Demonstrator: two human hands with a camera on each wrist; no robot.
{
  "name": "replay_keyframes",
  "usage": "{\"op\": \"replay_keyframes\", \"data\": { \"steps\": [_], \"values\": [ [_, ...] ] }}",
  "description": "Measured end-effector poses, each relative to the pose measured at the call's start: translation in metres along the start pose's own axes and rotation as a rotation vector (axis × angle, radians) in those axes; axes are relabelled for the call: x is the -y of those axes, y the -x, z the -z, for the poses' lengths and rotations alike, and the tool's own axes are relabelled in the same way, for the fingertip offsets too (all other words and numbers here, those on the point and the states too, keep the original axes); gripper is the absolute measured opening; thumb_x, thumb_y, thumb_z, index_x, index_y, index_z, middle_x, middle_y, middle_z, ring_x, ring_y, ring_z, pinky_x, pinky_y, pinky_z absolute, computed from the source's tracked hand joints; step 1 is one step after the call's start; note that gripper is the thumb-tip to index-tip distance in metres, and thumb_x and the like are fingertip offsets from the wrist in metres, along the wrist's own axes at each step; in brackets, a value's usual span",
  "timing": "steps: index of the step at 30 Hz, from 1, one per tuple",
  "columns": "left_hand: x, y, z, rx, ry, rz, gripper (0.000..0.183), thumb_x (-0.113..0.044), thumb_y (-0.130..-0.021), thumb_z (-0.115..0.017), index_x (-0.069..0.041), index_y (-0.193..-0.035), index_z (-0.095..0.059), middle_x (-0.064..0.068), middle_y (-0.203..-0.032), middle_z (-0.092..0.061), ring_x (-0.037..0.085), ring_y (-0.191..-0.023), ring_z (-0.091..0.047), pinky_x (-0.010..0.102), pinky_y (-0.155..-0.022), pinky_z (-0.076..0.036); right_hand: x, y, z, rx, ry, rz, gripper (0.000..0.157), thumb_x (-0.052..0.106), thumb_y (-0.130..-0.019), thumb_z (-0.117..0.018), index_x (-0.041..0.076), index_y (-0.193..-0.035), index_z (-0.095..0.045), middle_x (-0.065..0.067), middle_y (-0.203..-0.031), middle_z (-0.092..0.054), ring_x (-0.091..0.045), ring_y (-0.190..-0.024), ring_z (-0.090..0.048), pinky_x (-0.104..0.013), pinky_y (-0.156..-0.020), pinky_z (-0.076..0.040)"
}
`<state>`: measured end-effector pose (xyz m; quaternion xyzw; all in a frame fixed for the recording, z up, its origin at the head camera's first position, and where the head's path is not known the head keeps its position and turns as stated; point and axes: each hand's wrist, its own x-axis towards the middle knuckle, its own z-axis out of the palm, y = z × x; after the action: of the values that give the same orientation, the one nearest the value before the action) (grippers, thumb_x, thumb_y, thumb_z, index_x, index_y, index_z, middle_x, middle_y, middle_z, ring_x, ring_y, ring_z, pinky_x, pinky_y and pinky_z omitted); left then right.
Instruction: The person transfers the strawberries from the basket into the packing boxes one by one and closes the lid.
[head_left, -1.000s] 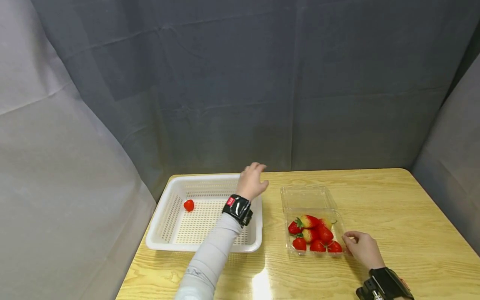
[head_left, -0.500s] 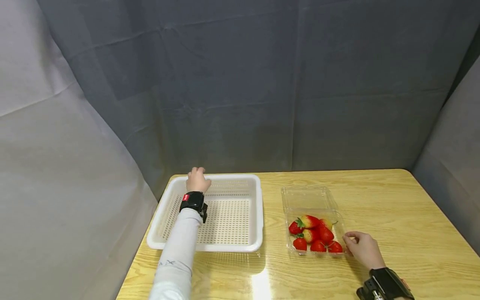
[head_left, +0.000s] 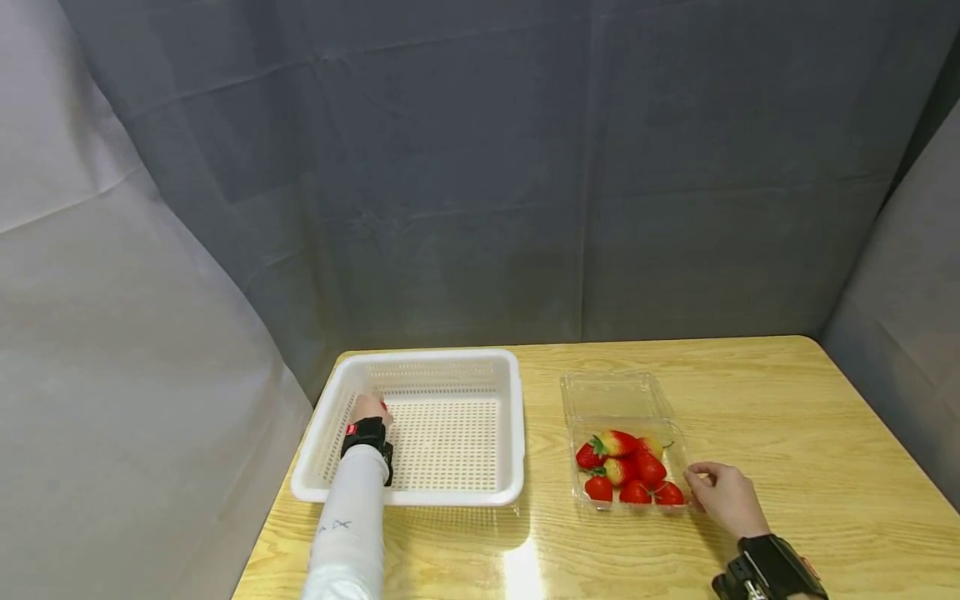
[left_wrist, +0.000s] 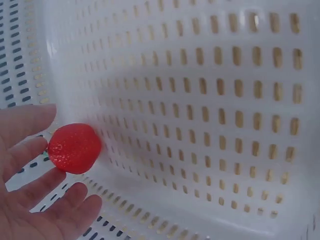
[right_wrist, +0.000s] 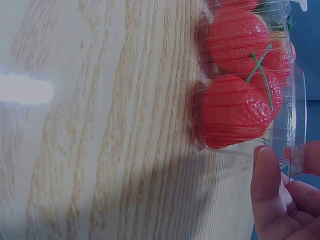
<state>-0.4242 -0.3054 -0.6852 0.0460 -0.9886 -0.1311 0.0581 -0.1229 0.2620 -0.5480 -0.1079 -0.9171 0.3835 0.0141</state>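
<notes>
My left hand reaches down into the left part of the white plastic basket. In the left wrist view, its fingers are spread beside a red strawberry, with fingertips touching or very near its stem end. The strawberry is against the basket's perforated side. Only a sliver of it shows in the head view. To the right, my right hand pinches the near right edge of a clear plastic clamshell box between thumb and fingers. Several strawberries lie piled in the box, whose lid is folded back.
Both containers rest on a light wooden table. A dark grey cloth hangs behind it, with paler cloth on both sides. The basket's raised rim surrounds the left forearm's reach.
My left hand has swung left across the basket, then dropped down into it beside the strawberry. The right hand and the clamshell box have stayed in place.
</notes>
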Motion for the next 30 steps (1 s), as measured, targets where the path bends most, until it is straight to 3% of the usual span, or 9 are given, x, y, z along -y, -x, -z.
{"op": "replay_keyframes", "data": {
  "steps": [2,5,12,14,18,20,23,28,30],
  "values": [
    [0.011,-0.005,-0.017,-0.054,-0.023,0.001,0.040,-0.021,-0.059,-0.075,-0.010,-0.097,-0.065,0.020,-0.092,-0.055,0.036,-0.084,-0.053,0.048,-0.063,-0.046,-0.001,0.000,0.000,0.000,0.000,-0.003,0.030,0.011,-0.087,-0.054,-0.015,-0.102,-0.059,-0.003,-0.058,-0.059,-0.015,-0.050,-0.054,-0.024,-0.047,-0.037],
    [0.015,-0.001,-0.023,-0.111,-0.013,0.007,0.040,-0.020,-0.059,-0.072,-0.009,-0.097,-0.064,0.020,-0.093,-0.052,0.037,-0.083,-0.052,0.049,-0.064,-0.045,-0.001,0.000,0.000,0.000,-0.006,-0.008,0.030,0.011,-0.087,-0.054,-0.015,-0.102,-0.059,-0.003,-0.058,-0.059,-0.015,-0.050,-0.055,-0.024,-0.047,-0.037],
    [0.028,-0.009,-0.046,-0.004,0.052,0.038,0.035,-0.013,-0.061,-0.076,-0.005,-0.092,-0.063,0.023,-0.092,-0.053,0.039,-0.079,-0.054,0.048,-0.064,-0.044,0.002,0.001,0.001,-0.004,-0.014,-0.005,0.030,0.010,-0.086,-0.055,-0.015,-0.102,-0.059,-0.003,-0.058,-0.060,-0.016,-0.051,-0.056,-0.024,-0.048,-0.038],
    [0.027,-0.007,-0.047,-0.026,0.049,0.016,0.031,-0.011,-0.060,-0.075,-0.005,-0.088,-0.063,0.020,-0.086,-0.055,0.037,-0.074,-0.054,0.046,-0.060,-0.044,0.003,0.001,0.001,-0.004,-0.014,-0.004,0.030,0.010,-0.086,-0.055,-0.015,-0.102,-0.059,-0.003,-0.058,-0.059,-0.015,-0.050,-0.055,-0.024,-0.047,-0.037],
    [0.004,0.016,-0.010,-0.021,0.055,-0.026,0.025,-0.010,-0.061,-0.074,-0.006,-0.084,-0.065,0.018,-0.079,-0.057,0.034,-0.070,-0.054,0.041,-0.058,-0.044,0.001,0.000,0.001,-0.002,-0.013,-0.003,0.031,0.011,-0.087,-0.055,-0.015,-0.102,-0.059,-0.003,-0.058,-0.059,-0.014,-0.050,-0.055,-0.024,-0.047,-0.037],
    [-0.015,0.030,0.019,0.054,0.058,0.004,0.025,-0.008,-0.061,-0.074,-0.007,-0.085,-0.067,0.017,-0.082,-0.060,0.033,-0.074,-0.056,0.041,-0.063,-0.046,0.000,0.000,0.000,0.000,-0.012,-0.006,0.031,0.011,-0.087,-0.055,-0.015,-0.103,-0.059,-0.003,-0.059,-0.060,-0.014,-0.051,-0.057,-0.024,-0.047,-0.038],
    [-0.026,0.032,0.033,0.116,0.071,0.033,0.026,-0.007,-0.060,-0.074,-0.008,-0.084,-0.068,0.014,-0.083,-0.063,0.031,-0.076,-0.058,0.042,-0.066,-0.047,-0.002,-0.001,-0.001,0.004,-0.012,-0.008,0.031,0.010,-0.087,-0.055,-0.016,-0.104,-0.058,-0.002,-0.059,-0.060,-0.016,-0.052,-0.058,-0.024,-0.047,-0.039],
    [-0.028,0.011,0.017,-0.111,0.147,-0.174,0.019,-0.010,-0.059,-0.073,-0.011,-0.077,-0.066,0.009,-0.072,-0.058,0.025,-0.062,-0.054,0.035,-0.054,-0.043,-0.003,-0.002,-0.001,0.011,-0.015,-0.006,0.032,0.011,-0.087,-0.054,-0.016,-0.104,-0.057,-0.003,-0.059,-0.060,-0.016,-0.052,-0.057,-0.025,-0.047,-0.038],
    [-0.059,0.020,0.048,-0.161,0.158,-0.251,0.021,-0.007,-0.060,-0.073,-0.009,-0.080,-0.066,0.011,-0.074,-0.055,0.026,-0.062,-0.054,0.035,-0.055,-0.043,-0.002,-0.002,0.000,0.012,-0.015,-0.010,0.032,0.010,-0.087,-0.054,-0.016,-0.104,-0.057,-0.003,-0.059,-0.060,-0.017,-0.052,-0.058,-0.025,-0.048,-0.039]
  ]
}}
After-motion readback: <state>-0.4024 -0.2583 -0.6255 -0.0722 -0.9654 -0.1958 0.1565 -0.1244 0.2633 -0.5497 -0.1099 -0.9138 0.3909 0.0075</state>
